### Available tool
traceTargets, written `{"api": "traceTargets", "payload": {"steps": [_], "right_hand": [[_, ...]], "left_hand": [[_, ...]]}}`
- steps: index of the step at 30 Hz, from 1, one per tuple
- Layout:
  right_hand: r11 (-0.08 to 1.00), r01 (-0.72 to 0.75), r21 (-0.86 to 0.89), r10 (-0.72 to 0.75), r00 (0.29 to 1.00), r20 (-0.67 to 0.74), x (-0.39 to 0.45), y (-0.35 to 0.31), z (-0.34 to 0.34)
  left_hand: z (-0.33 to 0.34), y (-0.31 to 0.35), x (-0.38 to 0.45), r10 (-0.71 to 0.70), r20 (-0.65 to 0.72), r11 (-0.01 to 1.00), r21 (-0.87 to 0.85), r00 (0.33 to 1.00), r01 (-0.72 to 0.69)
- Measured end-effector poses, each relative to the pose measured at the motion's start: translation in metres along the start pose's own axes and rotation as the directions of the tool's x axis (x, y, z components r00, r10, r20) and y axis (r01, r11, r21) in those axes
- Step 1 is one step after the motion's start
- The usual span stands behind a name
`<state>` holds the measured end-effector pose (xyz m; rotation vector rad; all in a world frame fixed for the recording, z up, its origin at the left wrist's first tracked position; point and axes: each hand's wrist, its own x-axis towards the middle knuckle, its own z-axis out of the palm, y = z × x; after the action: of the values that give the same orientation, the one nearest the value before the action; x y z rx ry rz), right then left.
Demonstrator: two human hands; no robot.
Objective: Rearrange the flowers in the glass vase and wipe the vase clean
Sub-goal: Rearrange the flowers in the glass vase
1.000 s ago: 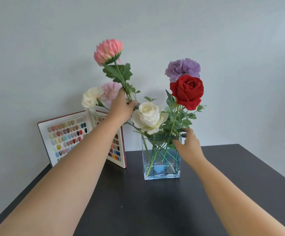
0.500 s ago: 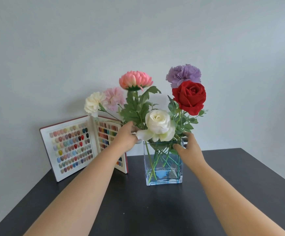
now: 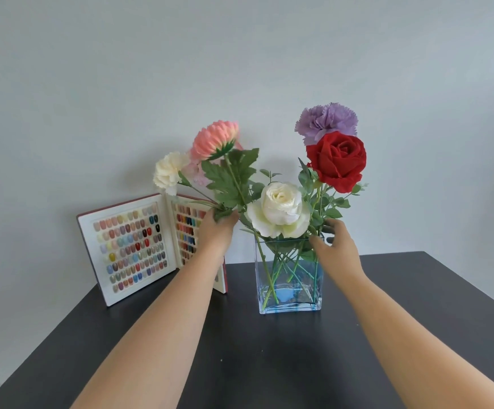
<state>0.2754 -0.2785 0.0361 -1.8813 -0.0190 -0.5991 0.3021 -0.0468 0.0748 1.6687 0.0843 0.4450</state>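
1. Head view: a rectangular glass vase point(image 3: 290, 278) stands upright on the dark bench point(image 3: 269, 349), a little right of centre, with blue-tinted water in its bottom part.
2. The left hand point(image 3: 217, 231) is just left of the vase's rim, closed around the leafy stem of the pink flower point(image 3: 214, 140); that bloom tilts up and to the left, above the hand.
3. A cream carnation point(image 3: 169, 172) and a paler pink bloom point(image 3: 197, 172) lean out to the left behind the pink flower, their stems running past the left hand.
4. The right hand point(image 3: 335, 246) is at the vase's upper right corner, fingers loosely spread and curled, the thumb touching the rim among the leaves. Whether it pinches a stem cannot be told.
5. A white rose point(image 3: 281, 209) sits low, directly above the vase mouth, between the two hands.
6. A red rose point(image 3: 335, 160) and a purple carnation point(image 3: 325, 121) rise above the right hand, the purple one highest.
7. Behind the left forearm, an open swatch book point(image 3: 130, 246) of small coloured nail samples stands against the wall; its right page is partly covered by the left hand and arm.
8. The left fingertips are buried in the leaves, so the exact grip is hidden. The paler pink bloom is mostly blocked by the pink flower's leaves. The stems cross inside the glass and cannot be matched to their blooms.
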Motion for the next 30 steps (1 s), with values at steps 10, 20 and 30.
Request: {"api": "traceTargets", "payload": {"steps": [10,20,30], "right_hand": [[0.998,0.036,-0.045,-0.036,0.999,0.007,0.0,-0.001,-0.006],[0.996,0.055,-0.075,-0.053,0.998,0.023,-0.003,-0.003,-0.004],[0.991,0.053,-0.122,-0.05,0.998,0.026,0.004,-0.012,0.002]], "left_hand": [[0.015,0.013,0.012,0.246,0.036,0.813,0.536,0.969,-0.227],[0.001,0.089,0.039,0.293,0.232,0.681,0.63,0.927,-0.373],[0.02,0.038,0.009,0.247,0.379,0.628,0.639,0.892,-0.445]]}}
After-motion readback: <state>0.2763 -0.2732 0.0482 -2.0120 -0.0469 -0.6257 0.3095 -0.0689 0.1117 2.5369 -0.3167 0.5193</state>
